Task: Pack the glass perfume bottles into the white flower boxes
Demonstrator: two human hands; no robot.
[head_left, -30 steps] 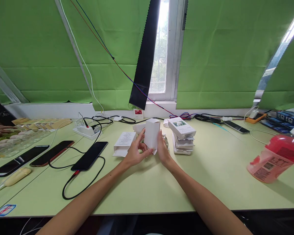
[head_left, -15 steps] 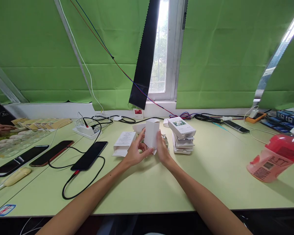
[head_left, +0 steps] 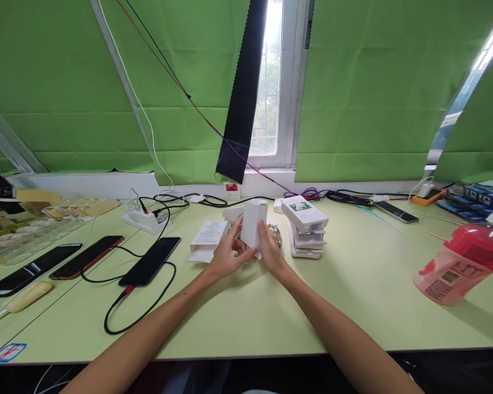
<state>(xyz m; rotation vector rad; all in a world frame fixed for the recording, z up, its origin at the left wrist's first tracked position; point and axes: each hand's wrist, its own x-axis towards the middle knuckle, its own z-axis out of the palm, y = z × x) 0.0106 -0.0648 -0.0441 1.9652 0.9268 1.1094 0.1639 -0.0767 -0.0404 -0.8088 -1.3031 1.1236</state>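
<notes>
Both my hands hold a small white cardboard box (head_left: 253, 221) upright just above the green table (head_left: 246, 317). My left hand (head_left: 225, 254) grips its left side, thumb up along the edge. My right hand (head_left: 271, 250) holds the right side, with a finger now lying across the box's front. A shiny metallic item (head_left: 276, 232) peeks out behind my right hand. A flat white box with printed text (head_left: 207, 236) lies just left of my hands. A stack of white boxes (head_left: 306, 227) stands to the right.
Three phones (head_left: 150, 261) lie at the left, one on a looping black cable (head_left: 137, 312). A white power strip (head_left: 143, 219) sits behind them. A pink bottle (head_left: 462, 265) lies at the right. Cables and another phone (head_left: 395, 212) run under the window. Another person's hand with tan packets (head_left: 36, 195) shows far left.
My right hand's finger has slid from the box's side onto its front. At far left, the other person's hand has lifted a tan packet.
</notes>
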